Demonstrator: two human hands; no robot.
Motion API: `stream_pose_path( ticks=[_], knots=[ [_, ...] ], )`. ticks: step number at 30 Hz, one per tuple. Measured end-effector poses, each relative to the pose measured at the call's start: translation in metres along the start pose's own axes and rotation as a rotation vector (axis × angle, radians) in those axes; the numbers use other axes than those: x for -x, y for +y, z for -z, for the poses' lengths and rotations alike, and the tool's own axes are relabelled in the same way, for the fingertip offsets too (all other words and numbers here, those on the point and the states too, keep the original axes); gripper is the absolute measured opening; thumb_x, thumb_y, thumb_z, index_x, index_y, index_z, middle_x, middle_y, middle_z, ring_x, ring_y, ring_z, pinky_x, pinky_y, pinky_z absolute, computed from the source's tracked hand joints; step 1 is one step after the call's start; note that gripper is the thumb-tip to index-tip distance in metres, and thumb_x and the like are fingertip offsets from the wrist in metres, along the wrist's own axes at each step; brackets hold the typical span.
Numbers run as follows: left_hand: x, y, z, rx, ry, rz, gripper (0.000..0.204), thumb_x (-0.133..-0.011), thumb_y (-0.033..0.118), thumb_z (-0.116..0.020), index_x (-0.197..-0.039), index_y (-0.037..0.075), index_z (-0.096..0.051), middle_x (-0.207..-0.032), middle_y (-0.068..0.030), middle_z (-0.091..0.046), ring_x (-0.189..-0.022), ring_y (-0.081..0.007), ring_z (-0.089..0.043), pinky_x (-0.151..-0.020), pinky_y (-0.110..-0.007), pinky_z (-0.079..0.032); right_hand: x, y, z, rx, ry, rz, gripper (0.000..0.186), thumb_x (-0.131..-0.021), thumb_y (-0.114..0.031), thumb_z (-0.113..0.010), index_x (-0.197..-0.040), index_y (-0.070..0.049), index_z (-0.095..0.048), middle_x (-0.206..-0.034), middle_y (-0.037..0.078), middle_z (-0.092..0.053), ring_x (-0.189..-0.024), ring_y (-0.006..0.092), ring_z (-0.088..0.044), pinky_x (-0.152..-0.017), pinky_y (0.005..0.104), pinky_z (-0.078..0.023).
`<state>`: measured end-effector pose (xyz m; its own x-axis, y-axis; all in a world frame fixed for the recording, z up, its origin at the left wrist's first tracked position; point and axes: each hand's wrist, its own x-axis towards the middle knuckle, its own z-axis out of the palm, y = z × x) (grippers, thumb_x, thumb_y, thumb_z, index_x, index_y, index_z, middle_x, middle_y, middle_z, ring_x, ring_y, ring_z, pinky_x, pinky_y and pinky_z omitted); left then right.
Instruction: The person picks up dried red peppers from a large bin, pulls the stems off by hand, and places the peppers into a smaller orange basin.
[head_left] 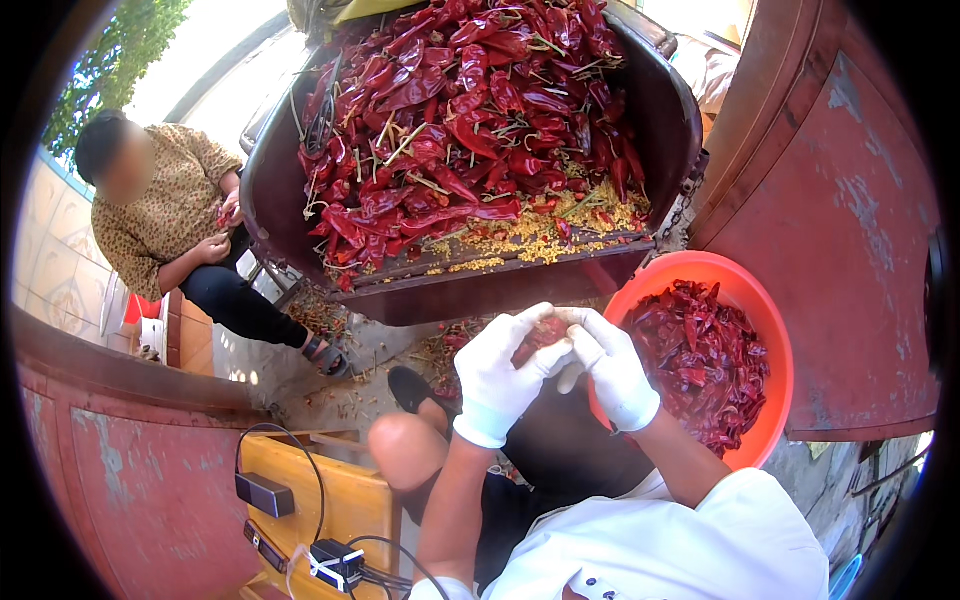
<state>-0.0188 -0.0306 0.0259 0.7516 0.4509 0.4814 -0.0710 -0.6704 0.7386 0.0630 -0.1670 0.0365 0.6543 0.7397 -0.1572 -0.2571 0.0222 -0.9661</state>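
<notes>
White gloves cover both my hands, which meet above my lap. My left hand [500, 375] is closed round a dried red chili pepper [541, 337], mostly covered by the fingers. My right hand [610, 365] pinches the same pepper from the other side, its fingertips touching it. Just beyond them, a big heap of dried red chilies [450, 110] fills a dark cart bed [450, 300], with loose yellow seeds [540, 240] along its near edge. To the right of my right hand stands an orange basin [775, 350] holding torn red chili pieces [700, 370].
At the left another person [165, 200] sits by the cart, hands holding a reddish thing. A wooden stool [340, 490] with black devices and cables stands left of my legs. Red worn metal doors [850, 250] flank both sides. Scraps of chili and stems litter the floor [340, 400].
</notes>
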Motion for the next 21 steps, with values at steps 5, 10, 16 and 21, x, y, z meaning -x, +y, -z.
stream_pose_path(
  ticks=[5,10,16,21],
  knots=[
    [0.000,-0.002,0.002,-0.134,0.044,-0.085,0.026,-0.076,0.014,-0.080,-0.099,0.008,-0.071,-0.077,-0.0076,-0.065,-0.068,-0.0239,-0.066,-0.062,-0.033,-0.052,0.000,-0.001,-0.002,0.277,0.291,0.194,0.030,-0.094,-0.009,-0.062,-0.122,0.001,-0.059,-0.093,0.010,-0.070,-0.070,0.0109,-0.066,-0.063,0.0244,-0.054],
    [-0.001,-0.007,-0.004,-0.383,0.062,-0.252,0.027,-0.070,0.013,-0.078,-0.095,0.011,-0.069,-0.072,-0.0056,-0.060,-0.063,-0.0245,-0.061,-0.057,-0.035,-0.048,-0.002,0.002,-0.003,0.711,0.283,0.660,0.032,-0.081,-0.017,-0.079,-0.107,-0.004,-0.067,-0.094,0.011,-0.067,-0.075,0.0209,-0.069,-0.067,0.0299,-0.055],
    [0.003,-0.003,-0.012,-0.442,-0.003,-0.288,0.025,-0.067,0.014,-0.077,-0.090,0.013,-0.067,-0.070,-0.0044,-0.057,-0.061,-0.0246,-0.059,-0.057,-0.036,-0.047,0.002,0.003,-0.001,0.785,0.365,0.681,0.018,-0.082,-0.011,-0.075,-0.097,-0.003,-0.070,-0.087,0.011,-0.068,-0.075,0.0229,-0.068,-0.068,0.0311,-0.055],
    [0.003,-0.003,-0.013,-0.288,-0.047,-0.269,0.019,-0.072,0.015,-0.077,-0.087,0.013,-0.066,-0.070,-0.0046,-0.057,-0.061,-0.0248,-0.058,-0.056,-0.036,-0.046,0.002,-0.004,0.005,0.088,0.281,0.059,0.012,-0.090,-0.010,-0.068,-0.096,0.000,-0.071,-0.076,0.001,-0.066,-0.063,0.0049,-0.058,-0.058,0.0203,-0.047]
  ],
)
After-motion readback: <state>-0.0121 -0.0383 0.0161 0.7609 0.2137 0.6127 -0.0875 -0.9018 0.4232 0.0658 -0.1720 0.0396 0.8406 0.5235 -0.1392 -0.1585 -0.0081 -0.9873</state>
